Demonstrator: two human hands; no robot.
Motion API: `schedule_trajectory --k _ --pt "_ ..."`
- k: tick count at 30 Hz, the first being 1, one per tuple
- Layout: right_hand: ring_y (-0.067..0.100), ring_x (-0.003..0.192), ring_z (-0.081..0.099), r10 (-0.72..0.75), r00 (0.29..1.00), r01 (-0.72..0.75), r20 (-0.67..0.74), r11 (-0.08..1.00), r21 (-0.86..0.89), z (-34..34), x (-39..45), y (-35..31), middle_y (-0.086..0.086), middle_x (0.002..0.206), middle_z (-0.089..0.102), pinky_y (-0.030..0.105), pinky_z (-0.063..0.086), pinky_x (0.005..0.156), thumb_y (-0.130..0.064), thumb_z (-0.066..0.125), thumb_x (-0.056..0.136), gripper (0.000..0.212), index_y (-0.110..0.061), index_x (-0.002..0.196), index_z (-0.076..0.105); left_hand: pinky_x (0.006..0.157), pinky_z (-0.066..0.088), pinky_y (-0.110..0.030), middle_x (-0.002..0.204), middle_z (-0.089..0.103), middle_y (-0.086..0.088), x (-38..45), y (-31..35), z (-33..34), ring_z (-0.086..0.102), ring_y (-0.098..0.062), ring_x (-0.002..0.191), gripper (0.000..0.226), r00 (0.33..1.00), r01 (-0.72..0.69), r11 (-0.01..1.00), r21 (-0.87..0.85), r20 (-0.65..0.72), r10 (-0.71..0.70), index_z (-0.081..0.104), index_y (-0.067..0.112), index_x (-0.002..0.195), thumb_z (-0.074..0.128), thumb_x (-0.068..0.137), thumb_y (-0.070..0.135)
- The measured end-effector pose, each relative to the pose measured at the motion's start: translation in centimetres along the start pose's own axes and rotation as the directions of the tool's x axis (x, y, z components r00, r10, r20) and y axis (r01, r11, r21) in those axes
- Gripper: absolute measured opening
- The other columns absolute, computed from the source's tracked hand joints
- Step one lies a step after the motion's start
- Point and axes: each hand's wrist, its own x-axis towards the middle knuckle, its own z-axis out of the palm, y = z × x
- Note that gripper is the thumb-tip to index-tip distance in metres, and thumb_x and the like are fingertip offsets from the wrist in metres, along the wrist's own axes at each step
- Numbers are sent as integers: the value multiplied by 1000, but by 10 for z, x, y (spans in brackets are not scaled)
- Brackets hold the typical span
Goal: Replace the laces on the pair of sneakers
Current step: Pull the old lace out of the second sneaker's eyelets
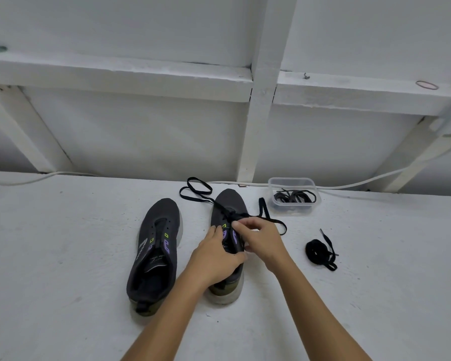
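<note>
Under both hands, the right sneaker [225, 204] sits on the tabletop [63, 243]. Right hand [261, 239] fingers pinch the black lace [264, 209] at the eyelets; the left hand [214, 256] grips the tongue area. He should probably pull evenly and keep the lace flat through each eyelet.

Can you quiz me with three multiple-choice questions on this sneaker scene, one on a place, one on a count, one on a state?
1. Where is the clear container?
A. beyond the right sneaker, near the wall
B. between the sneakers
C. beside the left sneaker's heel

2. How many sneakers show?
A. one
B. two
C. three

3. The left sneaker is:
A. fully laced
B. unlaced
C. upside down

Answers: 1 A, it stands by the white cable; 2 B, a pair stands side by side; 3 B, its eyelets are bare.
</note>
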Motion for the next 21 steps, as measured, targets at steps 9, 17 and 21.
schedule_trajectory --k 9,17,21 --pt "6 63 65 -16 994 5 -106 995 -104 1 4 -6 10 95 67 26 57 58 -17 53 103 14 -10 95 63 101 46 -39 127 48 16 -2 0 0 51 -14 119 60 999 -35 999 -37 -29 34 47 31 132 65 81 58" --pt "6 67 65 -29 997 30 -75 999 11 0 -3 -4 4 79 68 24 57 60 -12 54 103 8 -10 98 60 98 41 -28 134 64 4 19 8 -22 55 -20 125 38 976 -68 995 72 -201 81 60 31 136 48 101 42" --pt "11 70 68 -83 993 83 -84 997 0 -2 -5 -2 8 82 68 26 57 60 -7 55 100 8 -15 99 58 82 41 -20 112 70 10 29 13 -26 63 -12 104 24 967 -86 994 70 -233 100 74 33 113 61 93 31"
